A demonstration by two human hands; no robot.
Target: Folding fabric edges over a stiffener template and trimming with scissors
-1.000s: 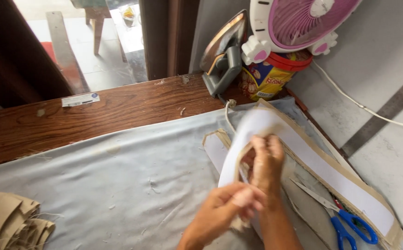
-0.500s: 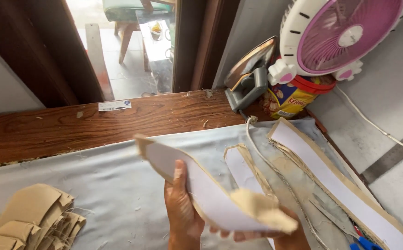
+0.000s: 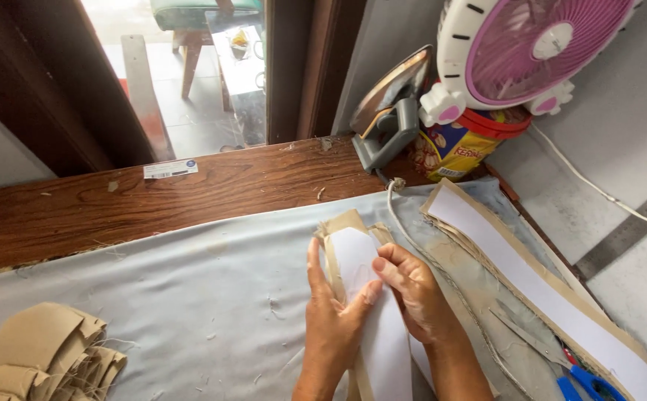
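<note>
Tan fabric strip (image 3: 360,297), white-lined, has been laid flat on the grey-covered counter (image 3: 190,297) at lower centre; it is pressed down by the left hand (image 3: 334,327), fingers spread, and pinched by the right hand (image 3: 416,297).

Open pale grey cloth (image 3: 190,282) left of my grip, free passage there. Far left corner blocked by pile of folded tan fabric pieces (image 3: 37,356). Right side crowded: long white-and-tan strip (image 3: 546,297), blue-handled scissors (image 3: 587,382), white cord (image 3: 412,238). Behind: grey iron (image 3: 386,119), pink fan (image 3: 524,52) on yellow tin (image 3: 453,145). Bare wooden tabletop (image 3: 115,208) strip beyond cloth passable.
</note>
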